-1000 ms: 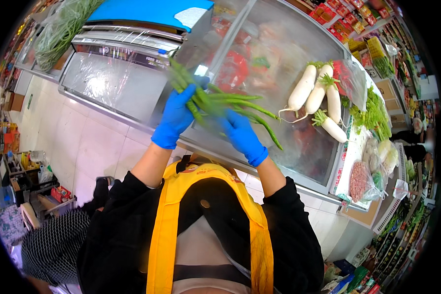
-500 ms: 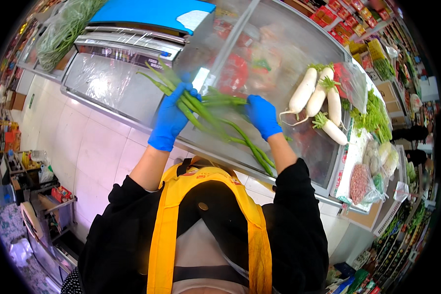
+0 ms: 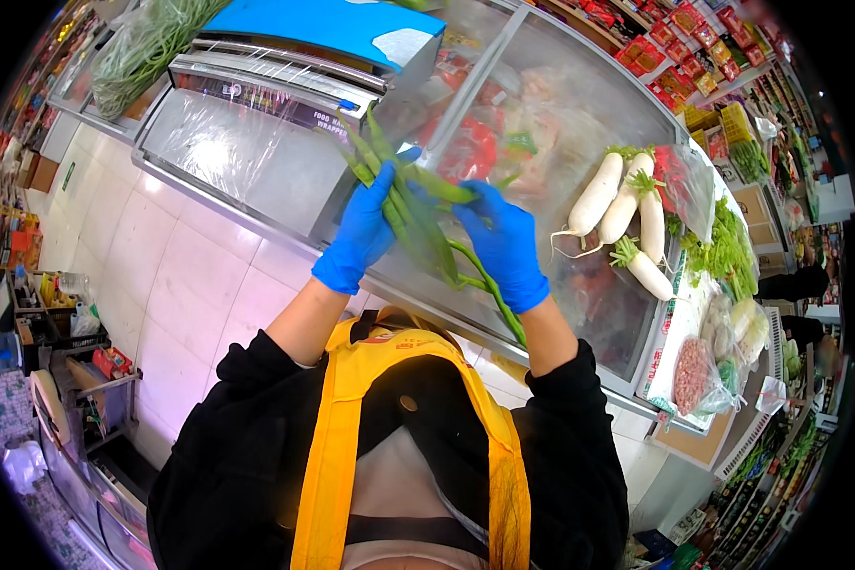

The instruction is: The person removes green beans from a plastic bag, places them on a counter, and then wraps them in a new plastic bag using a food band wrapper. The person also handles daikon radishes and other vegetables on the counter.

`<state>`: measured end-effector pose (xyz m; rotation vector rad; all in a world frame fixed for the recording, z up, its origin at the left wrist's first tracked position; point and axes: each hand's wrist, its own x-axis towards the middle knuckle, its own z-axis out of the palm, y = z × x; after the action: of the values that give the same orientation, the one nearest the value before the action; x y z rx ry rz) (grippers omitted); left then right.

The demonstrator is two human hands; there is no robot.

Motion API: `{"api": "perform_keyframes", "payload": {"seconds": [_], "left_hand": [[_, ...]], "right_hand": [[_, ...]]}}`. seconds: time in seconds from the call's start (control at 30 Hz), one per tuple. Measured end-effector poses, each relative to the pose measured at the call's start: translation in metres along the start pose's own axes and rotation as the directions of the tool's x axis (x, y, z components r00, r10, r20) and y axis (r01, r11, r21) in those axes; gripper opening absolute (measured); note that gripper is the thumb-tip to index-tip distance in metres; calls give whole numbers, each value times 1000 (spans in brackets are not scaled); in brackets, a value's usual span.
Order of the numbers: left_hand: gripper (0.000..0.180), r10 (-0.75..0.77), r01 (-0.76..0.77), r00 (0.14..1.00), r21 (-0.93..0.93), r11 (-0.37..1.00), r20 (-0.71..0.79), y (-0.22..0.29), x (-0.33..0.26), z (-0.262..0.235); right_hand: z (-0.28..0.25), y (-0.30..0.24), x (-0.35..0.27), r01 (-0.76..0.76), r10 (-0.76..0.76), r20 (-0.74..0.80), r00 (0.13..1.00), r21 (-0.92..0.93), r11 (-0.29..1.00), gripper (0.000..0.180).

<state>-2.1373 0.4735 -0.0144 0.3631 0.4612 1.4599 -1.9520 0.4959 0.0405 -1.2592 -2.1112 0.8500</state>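
Note:
My left hand (image 3: 359, 236), in a blue glove, is closed around a bunch of long, slim green vegetables (image 3: 410, 214). Their tips stick up beyond its fingers and their other ends hang toward the lower right; which kind they are I cannot tell. My right hand (image 3: 503, 242), gloved in blue too, pinches the end of a green piece (image 3: 437, 186) that lies across the bunch. One curved piece (image 3: 492, 290) trails below my right hand. Both hands are above the glass-topped chest (image 3: 413, 293).
A film wrapping machine (image 3: 247, 133) with a blue top stands at the left. White radishes (image 3: 598, 195) lie on the glass at the right, beside leafy greens (image 3: 722, 242) and a bag of pinkish grains (image 3: 692, 375). Bagged long green stems (image 3: 152, 62) are at the far left.
My right hand has moved left, closer to my left hand, and now holds its piece across the bunch. The bunch has tilted more upright. The whole view has shifted slightly.

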Motion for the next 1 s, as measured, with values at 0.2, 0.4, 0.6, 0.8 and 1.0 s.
{"api": "perform_keyframes", "payload": {"seconds": [0.2, 0.4, 0.6, 0.8, 1.0], "left_hand": [[49, 40, -30, 995, 112, 993, -87, -1, -10, 11], [52, 167, -169, 985, 48, 984, 51, -7, -9, 4], [42, 182, -156, 979, 244, 957, -88, -2, -7, 5], [24, 131, -146, 988, -212, 966, -82, 25, 3, -30], [34, 58, -14, 992, -357, 934, 112, 41, 1, -35]], "right_hand": [[23, -20, -5, 306, -384, -183, 905, -347, 887, 22], [55, -18, -15, 162, -182, -144, 973, -140, 977, 26], [51, -21, -14, 132, -132, 20, 991, -256, 957, 32], [12, 24, -28, -15, -64, 245, 967, 308, 951, 33], [5, 115, 19, 84, -86, -29, 996, -80, 993, 31]]}}
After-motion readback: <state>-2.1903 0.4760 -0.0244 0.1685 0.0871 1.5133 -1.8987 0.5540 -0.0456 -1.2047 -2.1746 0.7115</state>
